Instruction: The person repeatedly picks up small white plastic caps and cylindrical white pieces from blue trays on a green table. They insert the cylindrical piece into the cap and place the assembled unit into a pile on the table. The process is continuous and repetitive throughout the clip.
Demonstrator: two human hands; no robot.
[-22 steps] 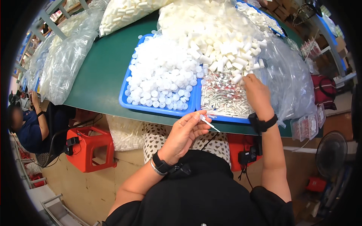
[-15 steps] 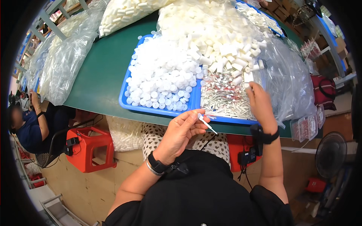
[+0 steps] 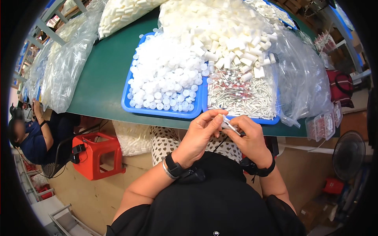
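Note:
Over the near table edge, my left hand (image 3: 200,134) and my right hand (image 3: 252,141) meet, fingers closed. Pinched in my left fingers is a thin white stick with a small translucent white end piece (image 3: 226,123). My right fingers close on a white foam cylinder against it; the fingers partly cover both, so how far they fit together cannot be told. Just beyond lies a blue tray (image 3: 157,114) heaped with translucent white discs (image 3: 165,84). Next to it, a second blue tray (image 3: 271,120) holds thin white sticks (image 3: 252,100), with white foam cylinders (image 3: 236,51) piled behind.
Clear plastic bags lie at the right (image 3: 303,86) and left (image 3: 69,59) of the green table (image 3: 104,70). At left, a person (image 3: 33,135) sits beyond a red stool (image 3: 94,151). A black fan (image 3: 348,155) and clear boxes (image 3: 321,128) are at right.
My right hand has come back from the foam cylinder pile, toward me and left, to meet my left hand. My left hand has shifted slightly right with the stick.

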